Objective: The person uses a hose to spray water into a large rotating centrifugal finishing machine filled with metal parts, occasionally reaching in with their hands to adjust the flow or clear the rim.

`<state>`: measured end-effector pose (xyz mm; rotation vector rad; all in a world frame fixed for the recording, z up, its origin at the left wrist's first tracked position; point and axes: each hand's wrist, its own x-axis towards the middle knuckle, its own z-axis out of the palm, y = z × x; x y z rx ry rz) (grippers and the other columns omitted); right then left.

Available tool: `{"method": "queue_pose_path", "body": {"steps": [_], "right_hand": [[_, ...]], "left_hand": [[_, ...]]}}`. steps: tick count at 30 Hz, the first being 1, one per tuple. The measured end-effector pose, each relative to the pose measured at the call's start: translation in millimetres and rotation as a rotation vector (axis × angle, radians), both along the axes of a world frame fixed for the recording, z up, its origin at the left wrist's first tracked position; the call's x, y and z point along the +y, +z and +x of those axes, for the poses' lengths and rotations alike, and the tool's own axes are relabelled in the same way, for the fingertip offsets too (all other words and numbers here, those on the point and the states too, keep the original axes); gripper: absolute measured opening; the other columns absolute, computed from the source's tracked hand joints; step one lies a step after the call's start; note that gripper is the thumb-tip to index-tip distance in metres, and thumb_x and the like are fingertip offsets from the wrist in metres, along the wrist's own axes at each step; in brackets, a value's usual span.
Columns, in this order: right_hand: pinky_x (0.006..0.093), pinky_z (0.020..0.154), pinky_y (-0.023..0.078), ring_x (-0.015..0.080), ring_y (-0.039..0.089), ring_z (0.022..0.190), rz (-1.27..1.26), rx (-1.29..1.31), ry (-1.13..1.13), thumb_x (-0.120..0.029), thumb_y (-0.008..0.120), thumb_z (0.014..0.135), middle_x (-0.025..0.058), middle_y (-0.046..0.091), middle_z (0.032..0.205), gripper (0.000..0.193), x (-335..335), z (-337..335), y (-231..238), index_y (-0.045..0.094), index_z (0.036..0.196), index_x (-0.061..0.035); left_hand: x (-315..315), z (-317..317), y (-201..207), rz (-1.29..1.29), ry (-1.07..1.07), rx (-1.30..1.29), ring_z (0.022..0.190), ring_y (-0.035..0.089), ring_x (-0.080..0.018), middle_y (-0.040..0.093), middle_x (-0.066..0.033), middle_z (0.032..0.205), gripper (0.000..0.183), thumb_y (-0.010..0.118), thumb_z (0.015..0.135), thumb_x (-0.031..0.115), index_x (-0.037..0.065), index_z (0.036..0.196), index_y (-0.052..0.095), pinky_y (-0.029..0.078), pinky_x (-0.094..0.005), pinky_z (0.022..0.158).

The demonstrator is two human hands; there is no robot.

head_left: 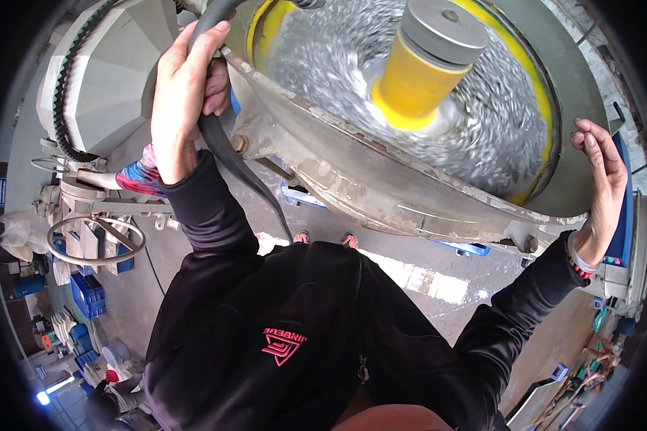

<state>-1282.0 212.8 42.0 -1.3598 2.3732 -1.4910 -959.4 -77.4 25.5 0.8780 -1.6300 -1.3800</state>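
Left hand grip on black hose, right hand open beside spinning tub

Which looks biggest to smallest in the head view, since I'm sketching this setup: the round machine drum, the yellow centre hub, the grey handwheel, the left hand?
1. Round machine drum, by far the largest.
2. Yellow centre hub.
3. Left hand and grey handwheel look about alike; the hand is nearer the camera, so unranked.

hose left of drum | hub in drum
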Motion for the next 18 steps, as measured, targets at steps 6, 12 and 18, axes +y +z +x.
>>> {"method": "queue_pose_path", "body": {"steps": [6,12,18], "right_hand": [[0.0248,0.088,0.041,0.0097,0.057,0.087,0.008,0.004,0.042,-0.015,0.058,0.093,0.0024,0.063,0.088,0.021,2.5,-3.3,0.4,0.066,0.103,0.0005],[0.0243,0.086,0.042,0.0091,0.056,0.086,0.01,-0.035,0.072,-0.013,0.058,0.093,0.0014,0.062,0.088,0.019,1.2,-1.7,3.4,0.065,0.103,0.0015],[0.0227,0.083,0.042,0.0085,0.055,0.085,0.008,-0.056,0.078,-0.014,0.059,0.092,0.0013,0.062,0.088,0.018,2.2,2.2,5.7,0.065,0.101,0.0011]], "left_hand": [[-0.5,-1.8,-0.9,-0.017,0.026,-0.014,0.035,0.026,-0.0043,0.03,0.0062,0.047,0.031,0.058,0.091,0.026,0.004,0.113,0.055,0.025,-0.022,0.035],[-7.1,1.4,-2.4,-0.014,-0.004,-0.026,0.034,0.026,-0.004,0.031,0.0064,0.047,0.032,0.056,0.092,0.026,0.003,0.114,0.054,0.025,-0.0223,0.035],[-3.6,0.5,0.6,0.006,-0.004,-0.013,0.034,0.026,-0.0039,0.032,0.0062,0.046,0.032,0.055,0.092,0.025,0.003,0.115,0.054,0.025,-0.0222,0.034]]}}
